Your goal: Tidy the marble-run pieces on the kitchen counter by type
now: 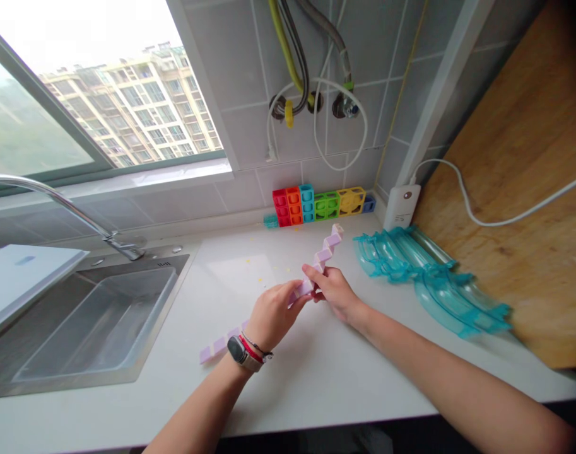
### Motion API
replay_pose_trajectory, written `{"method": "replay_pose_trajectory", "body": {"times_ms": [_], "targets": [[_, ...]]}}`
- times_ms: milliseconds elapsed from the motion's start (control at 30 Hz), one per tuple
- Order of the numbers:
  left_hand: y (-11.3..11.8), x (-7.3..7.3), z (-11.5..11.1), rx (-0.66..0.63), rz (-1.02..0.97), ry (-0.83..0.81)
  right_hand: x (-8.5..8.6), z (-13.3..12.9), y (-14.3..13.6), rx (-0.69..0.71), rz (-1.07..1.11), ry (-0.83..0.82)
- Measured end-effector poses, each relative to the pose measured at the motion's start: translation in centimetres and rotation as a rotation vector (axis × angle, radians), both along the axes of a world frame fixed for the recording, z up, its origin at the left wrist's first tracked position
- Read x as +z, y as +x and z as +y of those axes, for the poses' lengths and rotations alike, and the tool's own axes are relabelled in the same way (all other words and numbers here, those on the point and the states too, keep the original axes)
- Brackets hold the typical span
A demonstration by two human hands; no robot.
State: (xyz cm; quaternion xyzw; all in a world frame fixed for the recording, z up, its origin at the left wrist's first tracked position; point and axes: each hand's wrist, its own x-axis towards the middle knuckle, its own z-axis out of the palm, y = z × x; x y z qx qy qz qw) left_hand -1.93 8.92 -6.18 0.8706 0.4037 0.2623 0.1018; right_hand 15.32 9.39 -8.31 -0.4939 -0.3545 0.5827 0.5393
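A lilac and white snake puzzle (323, 256) is held above the white counter by both hands. Its upper right part zigzags up and away, while its lower left part runs out straight behind my left wrist. My left hand (274, 312) grips the middle of the puzzle between thumb and fingers. Close beside it, my right hand (334, 290) pinches the start of the zigzag part, thumb on top. My left hand hides some of the segments in between.
Colourful cube blocks (301, 206) stand in a row along the wall. Curved translucent teal track pieces (411, 258) lie at the right, near a white power adapter (402, 205) with a cable. At the left is a sink (162, 302) with a tap (79, 211) and a plastic basin (103, 321).
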Motion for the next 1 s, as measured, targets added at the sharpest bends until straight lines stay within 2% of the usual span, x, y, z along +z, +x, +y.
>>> {"method": "replay_pose_trajectory", "body": {"times_ms": [300, 500, 667, 867, 1000], "targets": [[0.0, 0.0, 0.0, -0.05, -0.05, -0.037, 1.0, 0.0, 0.7, 0.1, 0.044, -0.15], [-0.9, 0.1, 1.1, 0.081, -0.07, -0.042, 1.1, 0.1, 1.2, 0.296, 0.141, -0.105], [-1.1, 0.6, 1.4, 0.071, 0.026, -0.068, 0.6, 0.1, 1.1, 0.238, 0.218, -0.062], [-0.9, 0.5, 1.0, 0.107, -0.025, -0.068, 1.2, -0.7, 0.0, 0.17, 0.337, -0.05], [-0.9, 0.1, 1.1, 0.152, -0.007, -0.019, 1.2, -1.2, -0.9, 0.125, 0.268, -0.008]]}}
